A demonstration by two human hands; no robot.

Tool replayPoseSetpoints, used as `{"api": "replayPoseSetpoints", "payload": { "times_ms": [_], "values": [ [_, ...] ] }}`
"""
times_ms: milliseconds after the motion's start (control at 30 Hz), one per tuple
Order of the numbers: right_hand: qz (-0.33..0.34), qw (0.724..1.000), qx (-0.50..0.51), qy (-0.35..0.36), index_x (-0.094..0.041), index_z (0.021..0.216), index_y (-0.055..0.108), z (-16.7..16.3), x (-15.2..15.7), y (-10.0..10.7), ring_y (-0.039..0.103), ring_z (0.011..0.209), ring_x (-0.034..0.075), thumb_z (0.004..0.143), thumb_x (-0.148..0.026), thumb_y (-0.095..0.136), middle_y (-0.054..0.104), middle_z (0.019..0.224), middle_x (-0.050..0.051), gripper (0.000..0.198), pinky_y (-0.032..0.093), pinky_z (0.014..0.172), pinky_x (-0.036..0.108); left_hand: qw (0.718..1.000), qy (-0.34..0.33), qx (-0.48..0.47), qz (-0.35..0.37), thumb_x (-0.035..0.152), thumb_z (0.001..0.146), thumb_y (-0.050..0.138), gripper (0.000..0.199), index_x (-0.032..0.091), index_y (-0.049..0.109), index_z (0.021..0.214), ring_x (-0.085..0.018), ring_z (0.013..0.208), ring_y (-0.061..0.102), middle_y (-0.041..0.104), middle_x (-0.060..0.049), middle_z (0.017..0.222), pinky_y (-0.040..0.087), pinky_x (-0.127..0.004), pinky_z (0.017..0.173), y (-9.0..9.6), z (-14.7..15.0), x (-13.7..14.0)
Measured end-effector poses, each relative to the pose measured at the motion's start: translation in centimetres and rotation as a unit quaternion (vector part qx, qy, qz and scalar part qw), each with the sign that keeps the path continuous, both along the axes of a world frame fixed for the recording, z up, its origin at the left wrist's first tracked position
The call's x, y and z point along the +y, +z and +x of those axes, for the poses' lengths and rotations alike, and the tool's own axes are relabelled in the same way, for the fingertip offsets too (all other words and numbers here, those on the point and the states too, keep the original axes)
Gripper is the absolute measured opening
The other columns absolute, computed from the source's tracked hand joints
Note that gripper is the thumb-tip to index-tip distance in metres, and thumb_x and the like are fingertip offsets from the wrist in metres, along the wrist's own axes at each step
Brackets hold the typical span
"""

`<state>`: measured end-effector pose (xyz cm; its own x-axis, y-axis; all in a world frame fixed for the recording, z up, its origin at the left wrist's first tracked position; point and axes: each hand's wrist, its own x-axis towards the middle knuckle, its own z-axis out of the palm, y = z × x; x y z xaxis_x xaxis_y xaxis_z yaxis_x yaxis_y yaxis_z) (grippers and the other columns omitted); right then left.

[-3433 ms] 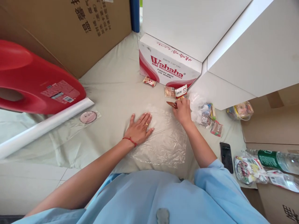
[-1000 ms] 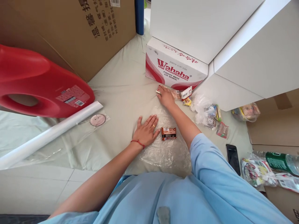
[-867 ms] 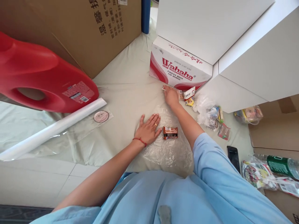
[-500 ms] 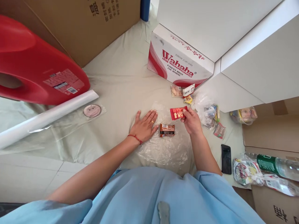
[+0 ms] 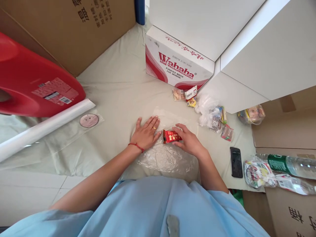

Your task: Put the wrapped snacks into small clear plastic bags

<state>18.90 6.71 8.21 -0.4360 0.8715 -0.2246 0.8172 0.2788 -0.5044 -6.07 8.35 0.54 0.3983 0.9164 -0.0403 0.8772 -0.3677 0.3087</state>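
My left hand (image 5: 146, 133) lies flat with its fingers spread on the left part of a clear plastic bag (image 5: 168, 161), which is spread on the pale cloth. A red snack packet (image 5: 170, 136) rests on top of a brown snack packet (image 5: 164, 136), mostly covering it, in the middle of the bag. Over the right end of the red packet hovers my right hand (image 5: 189, 140), thumb and fingers apart. Whether its fingertips still touch the wrapper I cannot tell.
Small snacks (image 5: 191, 93) and a crumpled plastic bag (image 5: 206, 107) lie before the Wahaha carton (image 5: 177, 62). At right are a phone (image 5: 236, 162) and plastic bottles (image 5: 283, 164). A red jug (image 5: 49, 85) and white roll (image 5: 49, 126) occupy the left.
My right hand has moved down and left, laid the red packet on the brown one and loosened its fingers. My left hand stays flat on the bag. The view has shifted slightly.
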Motion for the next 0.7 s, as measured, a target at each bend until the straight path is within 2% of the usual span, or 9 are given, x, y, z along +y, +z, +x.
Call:
{"api": "replayPoseSetpoints", "payload": {
  "times_ms": [100, 200, 367, 500, 700],
  "values": [
    [-0.014, 1.0, -0.01, 0.019, -0.028, 0.144, 0.059, -0.5, 0.7, 0.6, 0.061, 0.132, 0.024, 0.095, -0.021, 0.066, 0.061, 0.146, 0.009, 0.05, 0.049, 0.11, 0.038, 1.0, 0.001, 0.004, -0.005, 0.05, 0.108, 0.022, 0.066, 0.023, 0.027, 0.168, -0.027, 0.162, 0.028, 0.027, -0.01, 0.175, -0.004, -0.064, 0.131, 0.0, 0.0, 0.0],
    [0.0, 1.0, -0.008, -0.013, -0.027, 0.142, 0.06, -1.6, 0.7, 0.3, 0.066, 0.121, 0.024, 0.095, -0.023, 0.067, 0.066, 0.134, 0.008, 0.047, 0.052, 0.101, 0.035, 1.0, 0.0, 0.004, -0.004, 0.05, 0.107, 0.022, 0.067, 0.022, 0.027, 0.168, -0.027, 0.162, 0.028, 0.026, -0.01, 0.175, -0.004, -0.064, 0.131, 0.1, 0.0, 0.0],
    [-0.023, 0.995, -0.1, -0.006, -0.027, 0.151, 0.052, -3.3, 0.2, -0.5, 0.069, 0.115, 0.028, 0.092, -0.027, 0.071, 0.058, 0.145, 0.013, 0.062, 0.055, 0.087, 0.036, 1.0, 0.002, 0.003, -0.006, 0.05, 0.107, 0.022, 0.067, 0.022, 0.026, 0.168, -0.029, 0.161, 0.029, 0.027, -0.011, 0.175, -0.001, -0.066, 0.131, 0.2, 0.0, 0.0],
    [-0.022, 0.992, -0.126, 0.002, -0.026, 0.153, 0.05, -3.2, -0.2, -0.8, 0.069, 0.116, 0.029, 0.095, -0.022, 0.064, 0.059, 0.145, 0.012, 0.06, 0.055, 0.086, 0.035, 1.0, 0.003, 0.004, -0.003, 0.051, 0.107, 0.023, 0.068, 0.022, 0.025, 0.168, -0.029, 0.161, 0.029, 0.028, -0.01, 0.174, -0.001, -0.066, 0.131, 0.1, 0.1, 0.0],
    [-0.016, 0.99, -0.121, -0.071, -0.027, 0.151, 0.051, -1.7, -1.1, -0.7, 0.07, 0.113, 0.028, 0.096, -0.027, 0.065, 0.061, 0.144, 0.012, 0.057, 0.053, 0.087, 0.035, 1.0, 0.0, 0.002, -0.003, 0.051, 0.107, 0.023, 0.068, 0.023, 0.023, 0.169, -0.029, 0.162, 0.027, 0.027, -0.01, 0.175, -0.002, -0.065, 0.131, 0.0, 0.0, 0.0]
  ]
}}
